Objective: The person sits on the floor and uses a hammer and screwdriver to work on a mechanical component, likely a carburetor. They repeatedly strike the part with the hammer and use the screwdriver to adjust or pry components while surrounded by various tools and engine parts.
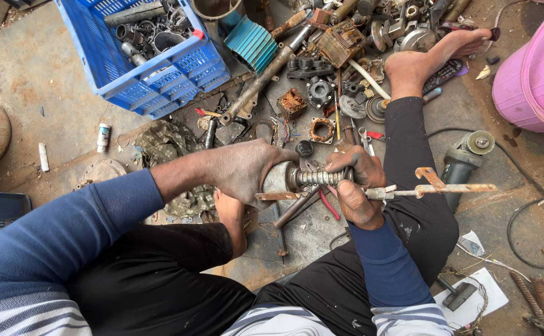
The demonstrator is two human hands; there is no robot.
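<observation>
Your left hand (244,171) wraps the grey motor housing (278,177), and your right hand (353,186) clamps its spring-wound shaft (318,178) and a rusty rod (434,188). The assembly's long axis runs left to right between them, above the floor (47,106).

A blue crate (160,81) of metal parts, pink bucket (536,78), angle grinder (465,158).

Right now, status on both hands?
Left hand grips motor shaft part. Right hand holds rusty tool against it. Scrap parts crowd floor ahead.
</observation>
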